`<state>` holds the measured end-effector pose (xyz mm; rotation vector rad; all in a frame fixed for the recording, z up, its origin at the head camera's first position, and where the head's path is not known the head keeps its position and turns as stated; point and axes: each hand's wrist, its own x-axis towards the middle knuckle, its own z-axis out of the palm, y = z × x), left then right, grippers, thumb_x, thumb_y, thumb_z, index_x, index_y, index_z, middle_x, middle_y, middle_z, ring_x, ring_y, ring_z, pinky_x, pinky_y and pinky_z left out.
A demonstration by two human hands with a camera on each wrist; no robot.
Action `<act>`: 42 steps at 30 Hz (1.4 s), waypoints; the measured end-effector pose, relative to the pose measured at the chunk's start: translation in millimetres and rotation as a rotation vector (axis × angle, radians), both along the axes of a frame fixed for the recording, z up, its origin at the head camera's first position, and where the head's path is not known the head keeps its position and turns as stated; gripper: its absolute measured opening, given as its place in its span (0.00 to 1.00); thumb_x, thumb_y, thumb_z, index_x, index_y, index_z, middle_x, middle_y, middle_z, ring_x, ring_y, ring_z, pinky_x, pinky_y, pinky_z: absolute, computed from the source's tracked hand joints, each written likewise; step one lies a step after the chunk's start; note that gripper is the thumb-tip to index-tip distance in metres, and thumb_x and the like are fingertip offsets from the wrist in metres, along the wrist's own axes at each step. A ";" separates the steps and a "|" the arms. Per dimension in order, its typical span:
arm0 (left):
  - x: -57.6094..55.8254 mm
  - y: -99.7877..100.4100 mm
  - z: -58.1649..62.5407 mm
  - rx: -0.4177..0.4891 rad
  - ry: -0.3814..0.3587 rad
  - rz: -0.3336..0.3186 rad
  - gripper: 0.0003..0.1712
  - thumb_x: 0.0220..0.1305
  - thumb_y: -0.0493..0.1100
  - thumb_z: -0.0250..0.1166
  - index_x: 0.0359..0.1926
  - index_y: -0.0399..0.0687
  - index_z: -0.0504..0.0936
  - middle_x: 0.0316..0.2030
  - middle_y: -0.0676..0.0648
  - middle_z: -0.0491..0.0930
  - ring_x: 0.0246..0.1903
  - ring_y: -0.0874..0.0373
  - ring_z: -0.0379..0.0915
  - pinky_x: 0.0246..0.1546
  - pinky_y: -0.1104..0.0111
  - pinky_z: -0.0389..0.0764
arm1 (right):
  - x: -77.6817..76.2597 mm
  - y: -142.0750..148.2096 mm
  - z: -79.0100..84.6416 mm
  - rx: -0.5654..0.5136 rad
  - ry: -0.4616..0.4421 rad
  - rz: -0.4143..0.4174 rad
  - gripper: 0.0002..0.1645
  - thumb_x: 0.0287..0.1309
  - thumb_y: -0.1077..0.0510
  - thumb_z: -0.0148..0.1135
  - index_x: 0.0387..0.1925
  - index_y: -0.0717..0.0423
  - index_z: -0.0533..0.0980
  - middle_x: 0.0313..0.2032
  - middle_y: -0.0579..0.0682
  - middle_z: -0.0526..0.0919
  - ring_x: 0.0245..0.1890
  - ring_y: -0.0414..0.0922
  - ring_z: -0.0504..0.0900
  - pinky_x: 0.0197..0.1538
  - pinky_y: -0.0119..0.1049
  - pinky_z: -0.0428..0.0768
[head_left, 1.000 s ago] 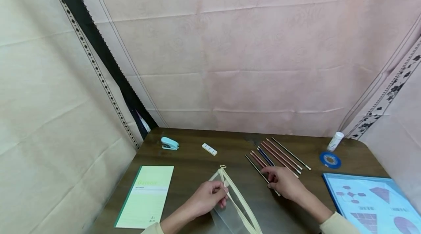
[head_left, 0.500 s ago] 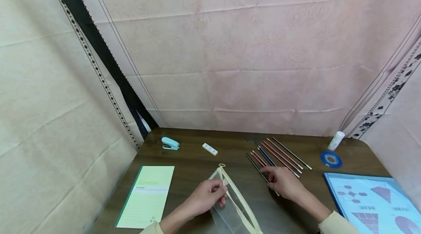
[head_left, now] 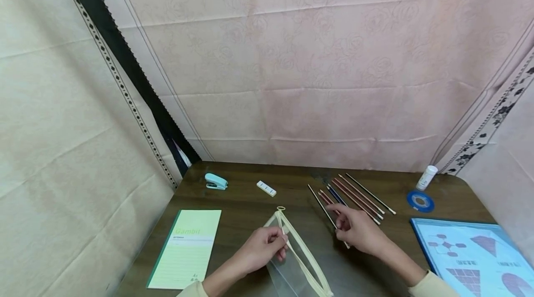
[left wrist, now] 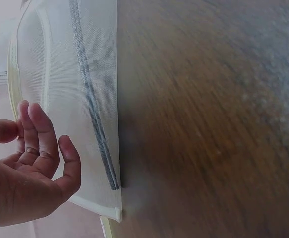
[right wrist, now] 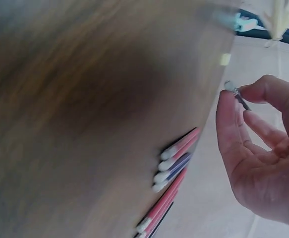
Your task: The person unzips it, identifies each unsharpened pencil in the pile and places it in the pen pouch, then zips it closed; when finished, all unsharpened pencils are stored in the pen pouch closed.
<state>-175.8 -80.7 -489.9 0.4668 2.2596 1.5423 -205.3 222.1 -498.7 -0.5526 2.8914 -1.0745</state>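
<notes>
My left hand (head_left: 262, 248) pinches the cream zippered edge of a see-through mesh pouch (head_left: 292, 271), whose mouth gapes. In the left wrist view, a dark pencil (left wrist: 91, 99) shows through the mesh (left wrist: 67, 153). Between thumb and fingers, my right hand (head_left: 362, 231) pinches another dark pencil (head_left: 318, 201); its pale end (right wrist: 229, 85) faces the right wrist camera. Just right of that hand lies a row of several pencils, among them red pencils (head_left: 354, 199), blue pencils (head_left: 335, 194) and a dark pencil (head_left: 371, 193) at the far side.
At the left lie a pale green notebook (head_left: 185, 250) and a light blue stapler (head_left: 215, 181). A white eraser (head_left: 266, 188) sits near the back. To the right are a glue stick (head_left: 427, 178), a blue tape roll (head_left: 420, 201) and a blue printed folder (head_left: 467, 246).
My right hand has taken up the nearest dark pencil and shifted slightly left with it, away from the row. The left hand keeps its hold on the pouch.
</notes>
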 end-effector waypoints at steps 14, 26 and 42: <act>-1.2 2.8 1.8 -0.019 0.020 0.010 0.16 0.70 0.50 0.56 0.29 0.47 0.79 0.22 0.50 0.82 0.24 0.57 0.81 0.28 0.70 0.77 | 37.1 -29.1 31.2 -0.584 -0.170 0.147 0.41 0.50 0.73 0.62 0.65 0.51 0.62 0.35 0.62 0.76 0.28 0.44 0.81 0.22 0.45 0.81; -0.2 4.1 4.6 -0.010 0.029 0.043 0.16 0.70 0.50 0.56 0.30 0.46 0.80 0.24 0.46 0.83 0.24 0.57 0.80 0.29 0.66 0.79 | 54.1 -46.3 25.0 -0.633 -0.238 0.252 0.42 0.50 0.74 0.61 0.65 0.57 0.56 0.34 0.66 0.74 0.23 0.44 0.80 0.20 0.48 0.81; -1.0 6.3 3.3 -0.028 0.044 0.048 0.15 0.70 0.48 0.56 0.28 0.47 0.80 0.21 0.51 0.82 0.22 0.59 0.80 0.26 0.71 0.77 | 59.7 -52.6 31.6 -0.399 -0.400 0.275 0.40 0.50 0.72 0.58 0.65 0.48 0.60 0.31 0.58 0.78 0.17 0.45 0.79 0.21 0.48 0.80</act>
